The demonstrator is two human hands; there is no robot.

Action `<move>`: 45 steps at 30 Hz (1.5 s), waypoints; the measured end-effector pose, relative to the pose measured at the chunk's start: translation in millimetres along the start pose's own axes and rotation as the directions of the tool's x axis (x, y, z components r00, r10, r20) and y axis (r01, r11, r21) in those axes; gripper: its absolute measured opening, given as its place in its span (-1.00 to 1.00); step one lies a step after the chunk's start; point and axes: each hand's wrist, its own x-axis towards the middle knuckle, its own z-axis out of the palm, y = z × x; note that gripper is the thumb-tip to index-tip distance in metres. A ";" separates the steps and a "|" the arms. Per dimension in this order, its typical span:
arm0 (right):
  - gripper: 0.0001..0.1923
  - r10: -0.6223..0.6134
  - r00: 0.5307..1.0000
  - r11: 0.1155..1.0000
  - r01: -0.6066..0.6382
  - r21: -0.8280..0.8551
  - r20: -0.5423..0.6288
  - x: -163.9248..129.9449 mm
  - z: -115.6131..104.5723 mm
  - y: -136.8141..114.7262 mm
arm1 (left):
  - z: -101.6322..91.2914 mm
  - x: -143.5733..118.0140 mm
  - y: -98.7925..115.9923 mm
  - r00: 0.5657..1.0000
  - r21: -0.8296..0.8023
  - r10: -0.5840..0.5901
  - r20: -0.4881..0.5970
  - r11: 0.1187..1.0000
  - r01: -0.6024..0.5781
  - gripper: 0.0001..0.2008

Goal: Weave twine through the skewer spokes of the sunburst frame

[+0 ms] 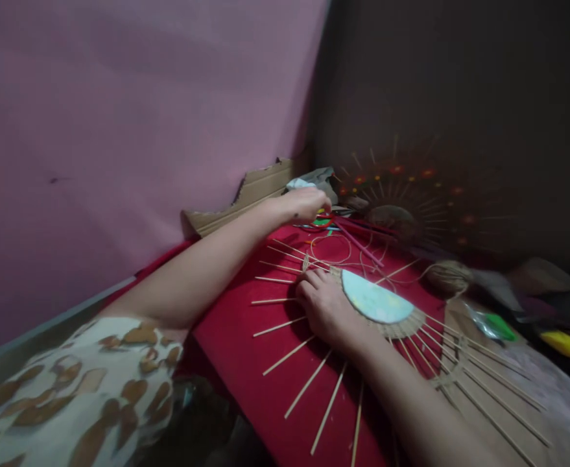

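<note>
A half-round piece of stick-and-twine work lies on the red surface: a pale blue half-disc (377, 298) edged with woven twine (414, 322), with thin sticks (292, 355) fanning outward. My right hand (326, 305) lies over its left part, fingers bent onto the woven edge and stick bases; the fingertips are partly hidden. Stretched out to the far side, my left hand (308, 204) has its fingers curled at what look like red-handled scissors (322, 224). Loose twine (331, 250) curls between the two hands and runs toward a twine ball (450, 277).
Torn cardboard (260, 185) stands along the pink wall (143, 117). Pink-purple strips (360, 241) lie at the back. A similar stick piece with orange-red flowers (396, 170) leans against the dark wall. Green (501, 327) and yellow (564, 346) items lie at right.
</note>
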 end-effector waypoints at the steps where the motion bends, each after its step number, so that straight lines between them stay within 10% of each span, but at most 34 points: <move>1: -0.88 0.001 1.000 1.000 -0.001 -0.002 0.004 0.2 -0.2 0.0 | -1.4 -8.6 -1.1 1.000 -0.004 -0.016 -0.011 1.000 0.016 -0.56; 4: -0.87 -0.003 1.000 1.000 0.003 -0.006 -0.001 0.9 -0.2 0.4 | 2.4 -33.6 -1.8 0.983 -0.101 -0.153 0.103 0.981 0.163 -0.78; 8: -0.84 -0.014 0.999 0.998 0.016 0.066 -0.044 0.8 -1.8 0.5 | 27.3 -51.5 5.7 0.965 -0.344 -0.025 0.262 0.931 0.118 -0.80; 13: -0.88 0.021 0.987 0.953 0.029 0.300 -0.162 -1.6 -4.9 2.4 | 55.0 -53.1 22.4 0.985 -0.323 0.007 0.174 0.945 0.050 -0.87; 22: -0.91 0.444 0.863 0.739 -0.200 0.643 -0.242 -4.0 2.5 14.0 | 58.8 -52.9 20.8 0.993 -0.469 -0.048 0.106 0.878 0.092 -0.83; 30: -0.91 0.423 0.873 0.768 -0.203 0.608 -0.243 -2.8 1.9 13.4 | 63.7 -53.8 11.1 0.987 -0.700 -0.138 0.085 0.696 0.158 -0.91; 45: -0.76 0.245 0.911 0.894 -0.081 0.440 -0.331 -1.6 1.6 12.0 | 68.0 -53.1 -11.6 0.945 -0.595 -0.316 -0.086 0.777 0.205 -0.85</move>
